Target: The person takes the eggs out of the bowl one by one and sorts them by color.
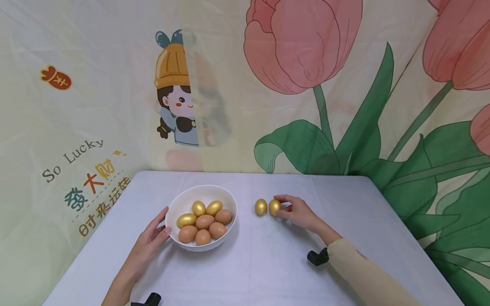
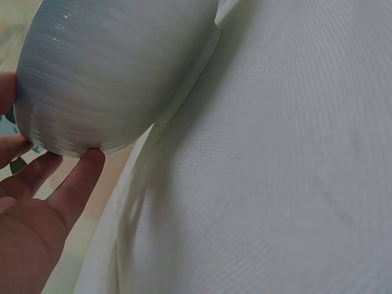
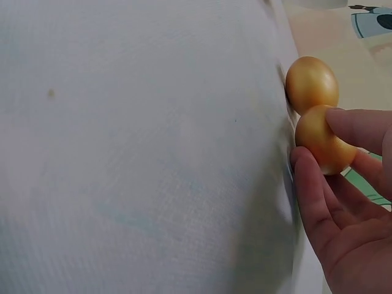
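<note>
A white bowl (image 1: 203, 191) stands left of centre, with three golden eggs (image 1: 186, 220) and several brown eggs (image 1: 204, 222) in it. My left hand (image 1: 147, 242) touches the bowl's left side, its fingertips and thumb spread along the outer wall; the left wrist view has these fingertips (image 2: 92, 158) against the glossy curve. To the right of the bowl, my right hand (image 1: 299, 212) holds a golden egg (image 1: 274, 207) between thumb and fingers. Just left of it another golden egg (image 1: 260, 207) stands on the table. In the right wrist view, the held egg (image 3: 321, 138) overlaps that second egg (image 3: 312, 84).
A white cloth covers the table (image 1: 245, 272). Its back edge meets a printed backdrop (image 1: 226, 51) with tulips and a cartoon figure. Black wrist mounts show by the right sleeve (image 1: 367, 272) and at the left wrist.
</note>
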